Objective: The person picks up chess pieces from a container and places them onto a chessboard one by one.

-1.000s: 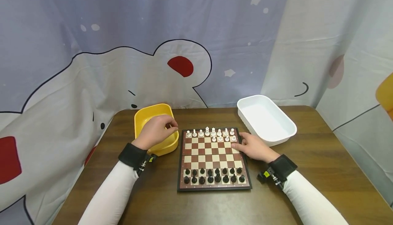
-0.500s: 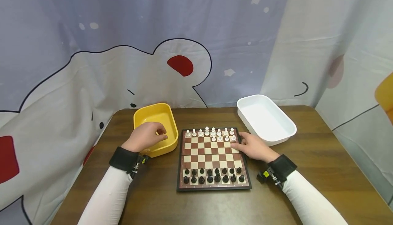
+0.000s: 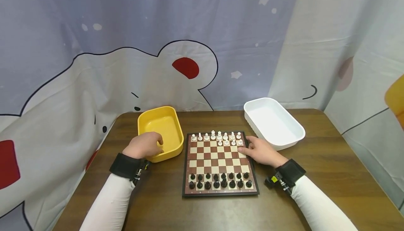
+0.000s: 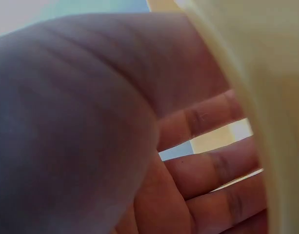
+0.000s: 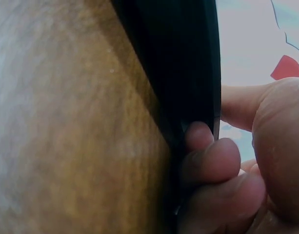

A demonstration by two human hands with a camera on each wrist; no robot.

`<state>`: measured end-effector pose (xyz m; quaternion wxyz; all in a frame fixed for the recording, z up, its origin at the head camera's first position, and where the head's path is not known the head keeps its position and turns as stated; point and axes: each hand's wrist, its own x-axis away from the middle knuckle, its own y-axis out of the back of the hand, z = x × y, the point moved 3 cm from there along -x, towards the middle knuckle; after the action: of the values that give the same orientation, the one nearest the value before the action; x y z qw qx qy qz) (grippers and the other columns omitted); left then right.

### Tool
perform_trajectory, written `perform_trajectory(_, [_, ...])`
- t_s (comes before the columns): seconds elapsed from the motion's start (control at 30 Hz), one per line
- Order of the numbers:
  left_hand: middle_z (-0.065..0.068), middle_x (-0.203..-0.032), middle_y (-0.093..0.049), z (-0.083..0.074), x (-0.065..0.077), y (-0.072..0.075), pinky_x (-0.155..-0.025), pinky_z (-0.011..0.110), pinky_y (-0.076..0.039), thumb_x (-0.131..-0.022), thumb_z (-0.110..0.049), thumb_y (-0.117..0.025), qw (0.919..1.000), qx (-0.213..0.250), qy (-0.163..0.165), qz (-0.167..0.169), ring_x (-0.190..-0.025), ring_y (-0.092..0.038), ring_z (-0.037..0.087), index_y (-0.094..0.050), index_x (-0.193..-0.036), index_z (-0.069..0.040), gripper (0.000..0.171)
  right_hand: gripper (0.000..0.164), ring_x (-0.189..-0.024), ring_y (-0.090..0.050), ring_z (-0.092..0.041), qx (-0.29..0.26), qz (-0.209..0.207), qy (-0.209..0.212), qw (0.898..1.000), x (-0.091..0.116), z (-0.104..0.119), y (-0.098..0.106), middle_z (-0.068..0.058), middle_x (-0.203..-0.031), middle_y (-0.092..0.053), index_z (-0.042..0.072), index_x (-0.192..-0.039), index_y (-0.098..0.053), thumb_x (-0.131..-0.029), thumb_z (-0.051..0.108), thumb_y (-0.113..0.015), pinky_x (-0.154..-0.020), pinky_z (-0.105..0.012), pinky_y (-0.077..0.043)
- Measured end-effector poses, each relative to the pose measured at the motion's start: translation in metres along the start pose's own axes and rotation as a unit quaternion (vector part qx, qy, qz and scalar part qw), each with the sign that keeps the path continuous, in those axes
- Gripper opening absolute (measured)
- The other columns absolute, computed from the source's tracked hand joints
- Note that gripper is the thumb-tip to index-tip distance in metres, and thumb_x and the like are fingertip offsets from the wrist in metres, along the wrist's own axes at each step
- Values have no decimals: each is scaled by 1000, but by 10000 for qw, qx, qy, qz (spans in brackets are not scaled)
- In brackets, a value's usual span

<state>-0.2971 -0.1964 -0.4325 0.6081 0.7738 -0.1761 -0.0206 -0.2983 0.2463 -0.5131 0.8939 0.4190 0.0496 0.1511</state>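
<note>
In the head view my left hand (image 3: 144, 145) reaches over the near left rim of a yellow tray (image 3: 173, 151). Its thumb and index finger show apart there; the left wrist view hides the fingertips behind the tray's pale wall (image 4: 259, 126). A chessboard (image 3: 205, 154) lies to the right of that tray. My right hand (image 3: 264, 151) grips the board's right edge, thumb on top and fingers curled against the dark side (image 5: 183, 58). White chess pieces (image 3: 213, 135) fill the far row, with several white pawns (image 3: 226, 142) before the right half. Black chess pieces (image 3: 216, 184) occupy the two near rows.
A white tray (image 3: 285, 138) stands behind my right hand, at the back right of the brown wooden table (image 3: 214, 213). Behind the table's far edge hangs a printed curtain (image 3: 240, 48). Each wrist wears a black band with a small camera.
My left hand has moved left and towards me, from the yellow tray's right side to its near left corner, and has dipped lower. The right hand and the chessboard stay put.
</note>
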Motion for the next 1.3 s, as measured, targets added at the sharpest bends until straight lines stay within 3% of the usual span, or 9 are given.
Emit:
perform_trajectory(0.3, [2, -86, -67, 3, -4, -6, -68, 41, -49, -92, -12, -76, 9998, -173, 85, -56, -78, -61, 23, -79, -103, -7, 13, 91, -65, -59, -15, 92, -21, -66, 9999, -1, -1, 0, 0, -77, -67, -17, -158, -42, -106, 51, -73, -61, -34, -45])
perform_trajectory(0.43, [3, -78, -62, 5, -6, -8, -65, 40, -45, -91, -10, -75, 9997, -209, 46, -82, -73, -58, 23, -74, -90, -10, 2, 90, -63, -57, -15, 125, -28, -79, 9999, 0, 0, 0, 0, -76, -66, -17, -158, -43, -106, 50, -73, -61, -33, -44])
perform_trajectory(0.67, [0, -65, -45, 4, -9, -12, -59, 34, -38, -89, 1, -68, 9999, -112, -74, -15, -62, -46, 19, -65, -70, -13, 23, 91, -63, -56, -15, 115, -71, -59, 9999, 1, 2, 0, 0, -73, -64, -18, -158, -42, -106, 50, -73, -61, -34, -43])
perform_trajectory(0.97, [-4, -60, -40, 7, -11, -16, -56, 32, -33, -87, 3, -67, 9997, -126, -193, -52, -59, -41, 16, -59, -61, -16, 33, 90, -64, -58, -14, 108, -52, -115, 9999, 2, 5, 2, 0, -73, -66, -18, -158, -42, -106, 49, -73, -62, -33, -44])
perform_trajectory(1.07, [-5, -60, -41, 8, -11, -15, -57, 32, -33, -86, 4, -64, 9997, -23, -248, -25, -59, -41, 15, -60, -61, -17, 33, 89, -65, -59, -15, 106, -64, -98, 9999, 2, 5, 2, 0, -72, -65, -19, -157, -43, -106, 48, -74, -64, -35, -46])
perform_trajectory(1.3, [-4, -72, -61, 9, -9, -14, -64, 35, -45, -88, 2, -71, 9992, 65, -376, 105, -69, -55, 18, -76, -76, -18, 23, 90, -65, -58, -15, 102, -70, -53, 9999, 2, 5, 1, 0, -72, -65, -19, -157, -43, -106, 49, -74, -64, -35, -46])
